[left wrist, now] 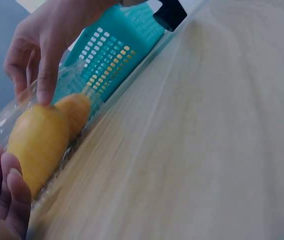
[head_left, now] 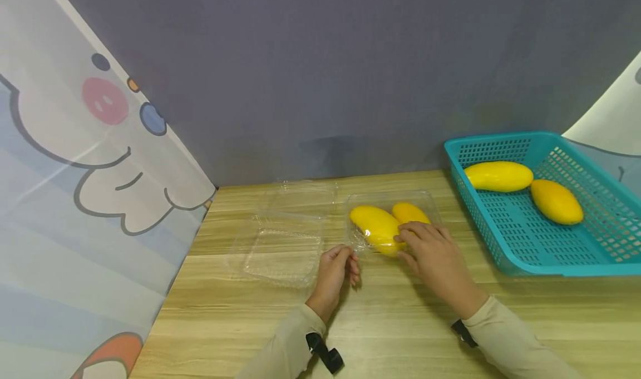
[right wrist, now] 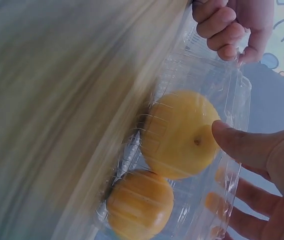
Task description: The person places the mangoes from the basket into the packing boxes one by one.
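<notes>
Two yellow mangoes lie side by side in a clear plastic container [head_left: 354, 239]: a larger mango [head_left: 374, 226] and a smaller mango [right wrist: 141, 204]. My left hand [head_left: 334, 273] pinches the container's near left corner between thumb and forefinger, as the right wrist view shows. My right hand [head_left: 438, 259] reaches over the container from the right and holds the larger mango near its closer end. Its thumb [right wrist: 236, 142] lies against that mango by the stem spot. Its other fingers are partly seen through the clear plastic in the right wrist view.
A teal perforated basket [head_left: 526, 269] stands at the right with a long yellow mango [head_left: 501, 177] and a rounder mango [head_left: 557, 202] inside. To the left lies another clear container [head_left: 282, 256], opened out on the wooden table [head_left: 225, 318]. A dark grey wall [head_left: 320, 78] rises behind.
</notes>
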Demonstrator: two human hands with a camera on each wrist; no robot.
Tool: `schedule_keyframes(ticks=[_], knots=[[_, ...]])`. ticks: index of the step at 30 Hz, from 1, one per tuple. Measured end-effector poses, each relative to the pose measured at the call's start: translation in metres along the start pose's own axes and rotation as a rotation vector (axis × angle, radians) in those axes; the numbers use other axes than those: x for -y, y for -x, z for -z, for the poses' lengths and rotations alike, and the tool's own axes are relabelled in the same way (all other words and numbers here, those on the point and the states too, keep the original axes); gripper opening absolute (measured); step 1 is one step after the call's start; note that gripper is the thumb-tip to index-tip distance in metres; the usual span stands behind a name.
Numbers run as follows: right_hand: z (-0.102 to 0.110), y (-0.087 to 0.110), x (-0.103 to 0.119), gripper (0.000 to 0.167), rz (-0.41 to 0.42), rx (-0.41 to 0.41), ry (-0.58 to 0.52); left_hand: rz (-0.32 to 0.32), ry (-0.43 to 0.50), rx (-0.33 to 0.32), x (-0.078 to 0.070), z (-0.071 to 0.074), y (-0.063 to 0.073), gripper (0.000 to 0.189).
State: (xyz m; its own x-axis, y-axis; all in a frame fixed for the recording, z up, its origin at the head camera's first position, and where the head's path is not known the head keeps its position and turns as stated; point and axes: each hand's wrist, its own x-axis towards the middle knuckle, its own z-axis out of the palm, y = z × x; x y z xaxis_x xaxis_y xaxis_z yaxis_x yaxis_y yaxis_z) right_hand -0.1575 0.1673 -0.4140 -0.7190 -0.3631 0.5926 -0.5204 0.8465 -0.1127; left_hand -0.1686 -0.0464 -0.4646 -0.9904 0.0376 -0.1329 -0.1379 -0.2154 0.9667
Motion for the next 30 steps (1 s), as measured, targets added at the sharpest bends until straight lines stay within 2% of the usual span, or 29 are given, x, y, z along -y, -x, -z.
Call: schedule_keyframes(ticks=[7,12,15,20,23,27,30], knots=[[-0.001,-0.001,0.000,0.036,-0.018,0.001,-0.001,0.052,-0.011,0.017,0.000,-0.004,0.006,0.037],[-0.003,-0.003,-0.002,0.036,-0.046,0.020,0.004,0.109,-0.103,0.070,-0.006,-0.004,0.020,0.055],[-0.004,-0.004,-0.003,0.035,-0.050,0.021,0.007,0.123,-0.175,0.109,-0.014,-0.003,0.030,0.056],[-0.007,-0.005,-0.005,0.036,-0.036,-0.011,0.012,0.090,-0.309,0.178,-0.041,0.009,0.045,0.036],[-0.007,-0.005,-0.005,0.036,-0.033,-0.028,0.016,0.009,-0.398,0.193,-0.065,0.022,0.050,0.028],[-0.008,-0.005,-0.005,0.036,-0.031,-0.031,0.016,-0.064,-0.365,0.165,-0.096,0.042,0.054,0.023],[-0.008,-0.005,-0.005,0.034,-0.035,-0.027,0.012,-0.068,-0.295,0.188,-0.113,0.054,0.057,0.024]])
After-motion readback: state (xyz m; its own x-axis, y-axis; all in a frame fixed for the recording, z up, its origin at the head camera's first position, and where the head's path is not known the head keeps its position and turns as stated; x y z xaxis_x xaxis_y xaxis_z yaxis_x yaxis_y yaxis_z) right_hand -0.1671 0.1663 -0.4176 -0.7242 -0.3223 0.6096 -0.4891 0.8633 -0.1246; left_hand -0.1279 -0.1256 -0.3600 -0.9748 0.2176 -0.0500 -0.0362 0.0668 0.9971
